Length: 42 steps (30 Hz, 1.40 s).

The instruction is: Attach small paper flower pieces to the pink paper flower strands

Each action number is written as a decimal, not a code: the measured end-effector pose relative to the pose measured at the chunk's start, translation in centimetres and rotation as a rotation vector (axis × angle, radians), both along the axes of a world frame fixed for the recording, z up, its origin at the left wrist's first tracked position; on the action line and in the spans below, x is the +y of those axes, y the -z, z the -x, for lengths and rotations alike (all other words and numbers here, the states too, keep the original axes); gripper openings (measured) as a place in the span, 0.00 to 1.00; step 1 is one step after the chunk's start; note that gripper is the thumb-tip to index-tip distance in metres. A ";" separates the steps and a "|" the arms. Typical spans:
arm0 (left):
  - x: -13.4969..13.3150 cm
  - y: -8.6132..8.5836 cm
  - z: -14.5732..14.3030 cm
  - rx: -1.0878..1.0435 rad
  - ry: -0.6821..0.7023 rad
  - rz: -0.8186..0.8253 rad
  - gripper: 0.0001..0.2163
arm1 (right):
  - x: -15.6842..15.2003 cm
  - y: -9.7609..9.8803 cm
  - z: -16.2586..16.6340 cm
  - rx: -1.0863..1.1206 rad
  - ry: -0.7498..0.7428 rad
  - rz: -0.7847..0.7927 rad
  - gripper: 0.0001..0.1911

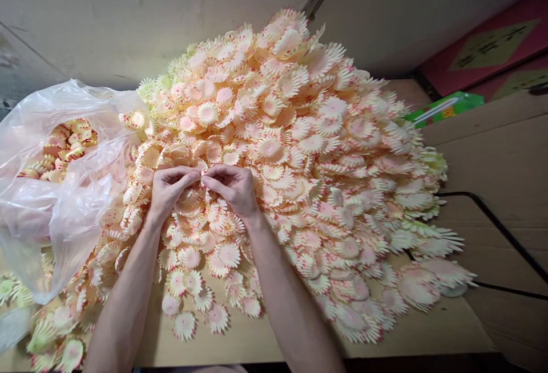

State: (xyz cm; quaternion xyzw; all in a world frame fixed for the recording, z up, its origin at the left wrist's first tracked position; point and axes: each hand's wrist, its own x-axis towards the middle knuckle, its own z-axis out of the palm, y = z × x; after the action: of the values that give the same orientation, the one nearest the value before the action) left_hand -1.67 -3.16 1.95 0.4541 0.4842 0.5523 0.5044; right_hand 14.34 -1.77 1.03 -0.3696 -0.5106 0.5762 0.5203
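Note:
A big heap of pale pink and cream fabric flower petals (308, 150) covers a cardboard sheet (428, 327). My left hand (169, 187) and my right hand (233, 187) meet at the front middle of the heap, fingertips pinched together. Both hands close on a small petal piece (201, 182) between them, mostly hidden by the fingers. Loose single petals (201, 299) lie spread under my forearms.
A clear plastic bag (64, 190) at the left holds more yellowish petals (64, 145). A green box (445, 108) sits at the right behind the heap. Cardboard boxes (505, 156) and a black cable (500, 224) lie to the right. A grey wall stands behind.

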 end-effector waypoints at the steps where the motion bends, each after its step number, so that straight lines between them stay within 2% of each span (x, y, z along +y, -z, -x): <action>1: 0.0 0.1 0.0 -0.004 0.002 -0.001 0.08 | 0.0 0.0 0.1 0.013 -0.002 0.026 0.06; 5: 0.4 0.9 0.0 -0.050 -0.023 0.009 0.11 | 0.3 0.0 0.0 0.090 -0.015 0.099 0.14; 8: 1.0 1.6 0.0 -0.128 -0.200 0.041 0.14 | 0.5 0.0 -0.4 0.170 0.004 0.160 0.16; 10: 1.3 1.9 -0.1 -0.200 -0.266 0.045 0.15 | 0.6 -0.1 -0.8 0.250 0.042 0.192 0.17; 13: 1.3 1.8 -0.1 -0.241 -0.224 0.042 0.14 | 0.7 -0.1 -1.2 0.294 0.090 0.189 0.16; 19: 0.3 0.8 0.1 -0.139 -0.011 -0.067 0.08 | 0.6 -0.1 -0.6 0.197 0.041 0.216 0.17; 22: 0.1 0.3 0.0 -0.054 0.038 -0.105 0.07 | 0.5 -0.1 -0.4 0.189 0.026 0.183 0.17; 26: 0.0 0.1 -0.2 0.017 0.057 -0.137 0.08 | 0.4 -0.1 -0.4 0.167 -0.007 0.158 0.15; 36: 0.1 0.2 -0.3 0.016 0.030 -0.135 0.09 | 0.4 0.3 -0.2 0.154 -0.001 0.127 0.13; 42: 0.2 0.8 0.0 0.009 -0.028 -0.092 0.12 | 0.7 0.3 -0.6 0.267 0.045 0.179 0.14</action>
State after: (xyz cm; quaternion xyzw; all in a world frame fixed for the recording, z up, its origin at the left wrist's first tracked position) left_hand -1.68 -2.94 1.20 0.4726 0.4668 0.5788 0.4730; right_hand 14.93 -1.09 0.74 -0.3460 -0.3750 0.6516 0.5613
